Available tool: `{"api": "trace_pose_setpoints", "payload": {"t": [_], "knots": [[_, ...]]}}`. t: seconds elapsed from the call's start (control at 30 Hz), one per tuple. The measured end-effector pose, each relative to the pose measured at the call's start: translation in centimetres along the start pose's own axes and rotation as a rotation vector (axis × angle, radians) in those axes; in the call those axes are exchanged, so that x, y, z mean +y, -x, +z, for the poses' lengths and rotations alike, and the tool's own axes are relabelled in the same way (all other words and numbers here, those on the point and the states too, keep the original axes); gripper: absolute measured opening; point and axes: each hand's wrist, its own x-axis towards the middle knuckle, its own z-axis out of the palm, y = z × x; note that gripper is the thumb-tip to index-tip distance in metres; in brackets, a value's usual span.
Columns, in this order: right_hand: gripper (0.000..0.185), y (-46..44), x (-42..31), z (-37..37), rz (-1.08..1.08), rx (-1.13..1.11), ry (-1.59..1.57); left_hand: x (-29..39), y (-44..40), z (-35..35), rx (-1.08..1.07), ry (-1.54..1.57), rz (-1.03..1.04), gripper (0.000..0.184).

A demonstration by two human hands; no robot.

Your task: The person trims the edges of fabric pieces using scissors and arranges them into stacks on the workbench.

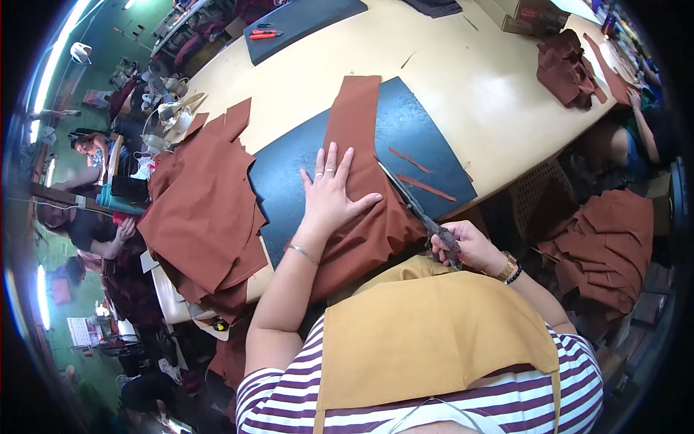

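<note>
My left hand lies flat with fingers spread on a rust-brown piece of fabric. The fabric runs over a dark blue cutting mat and bunches up at the table's near edge. In my right hand is a pair of scissors with dark, wrapped-looking handles. Its blades point up and left along the fabric's right edge; whether they are parted I cannot tell. Two thin fabric strips rest on the mat, right of the blades.
A pile of cut brown fabric lies left of the mat. Red-handled cutters sit on another dark mat at the back. More brown fabric is heaped at the right and far right corner. Other people work at both sides.
</note>
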Motion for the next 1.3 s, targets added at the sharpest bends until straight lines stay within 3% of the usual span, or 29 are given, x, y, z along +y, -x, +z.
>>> {"api": "trace_pose_setpoints", "payload": {"t": [0.2, 0.83, 0.9, 1.0, 1.13, 1.23, 1.3], "knots": [[0.016, 0.1, 0.1, 0.0, 0.009, -0.01, 0.023, 1.9, 1.0, 0.0, 0.01, 0.025, -0.136, 0.101], [0.023, -0.8, 1.3, 1.1, -0.081, 0.087, -0.017, 3.6, 2.2, 0.0, -0.02, 0.078, -0.221, 0.101], [0.027, -0.4, 0.6, 1.2, -0.062, 0.098, 0.015, 3.2, 2.3, 0.1, 0.003, 0.073, -0.193, 0.101], [0.034, 0.0, 0.6, 0.5, -0.061, 0.104, -0.013, -1.1, 1.4, -0.6, -0.014, 0.044, 0.017, 0.102], [0.037, 0.4, 1.2, 0.1, -0.124, 0.21, -0.224, -9.5, -0.2, -2.0, -0.007, 0.083, 0.279, 0.086], [0.035, 0.1, 1.3, 0.0, -0.158, 0.239, -0.237, -10.0, -2.7, -4.3, -0.057, -0.035, 0.101, 0.065], [0.034, 0.1, 1.1, 0.3, -0.157, 0.252, -0.245, -8.1, -5.1, -3.3, 0.114, 0.034, 0.018, 0.063]]}}
